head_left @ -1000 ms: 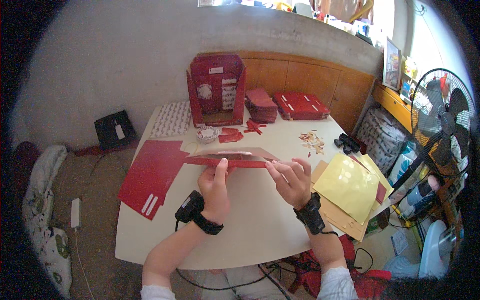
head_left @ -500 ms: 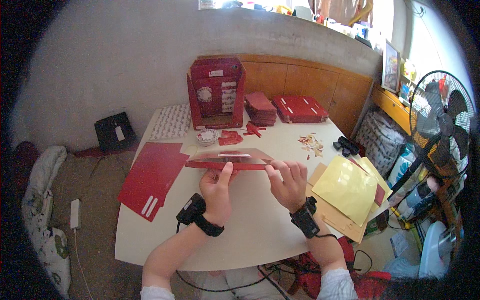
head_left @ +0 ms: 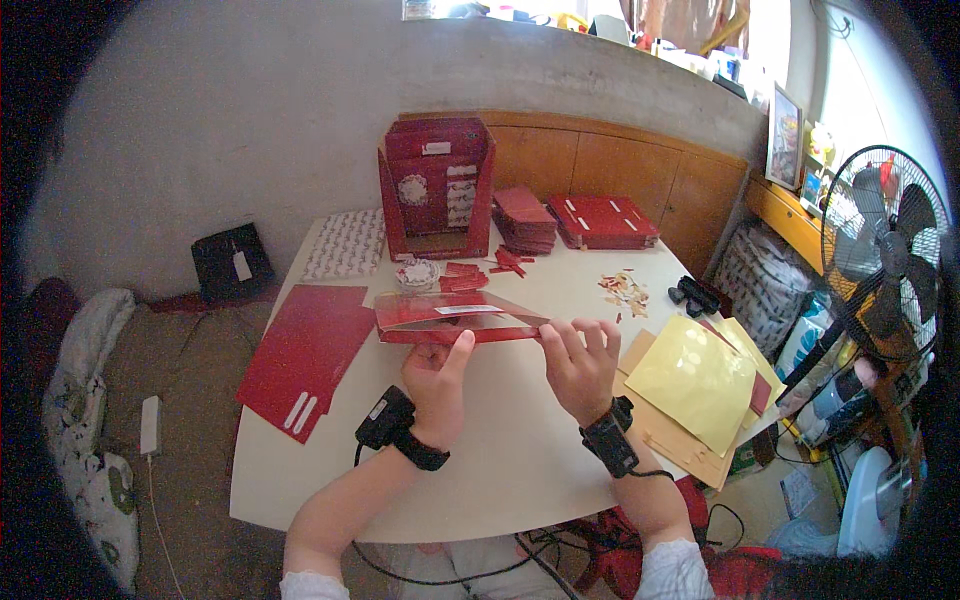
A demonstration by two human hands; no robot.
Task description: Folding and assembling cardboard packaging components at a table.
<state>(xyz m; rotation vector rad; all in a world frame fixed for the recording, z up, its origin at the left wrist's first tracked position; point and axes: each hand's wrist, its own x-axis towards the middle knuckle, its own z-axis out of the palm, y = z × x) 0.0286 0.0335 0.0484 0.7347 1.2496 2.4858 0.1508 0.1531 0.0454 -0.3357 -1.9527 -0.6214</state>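
Note:
Over the middle of the white table (head_left: 480, 470) I hold a folded red cardboard piece (head_left: 430, 333), like a shallow box, with a pale label on its raised far part. My left hand (head_left: 435, 380) is closed on its near edge, the thumb against the front strip and curled fingers underneath. At its right end, my right hand (head_left: 583, 372) pinches the corner between thumb and fingers. Just beyond it lie small red card pieces (head_left: 463, 277) and a white patterned roll (head_left: 416, 275). Flat red card sheets (head_left: 300, 350) rest to the left.
A tall open red display box (head_left: 437, 185) stands at the back, beside stacked red cards (head_left: 524, 220) and a flat red stack (head_left: 604, 221). Small scraps (head_left: 625, 293) lie at right, near yellow sheets (head_left: 690, 380). A black fan (head_left: 885, 250) stands beyond the table's right edge.
The far part of the red cardboard piece has risen and shows more of its red face. Both hands keep their grip, nearly in the same place.

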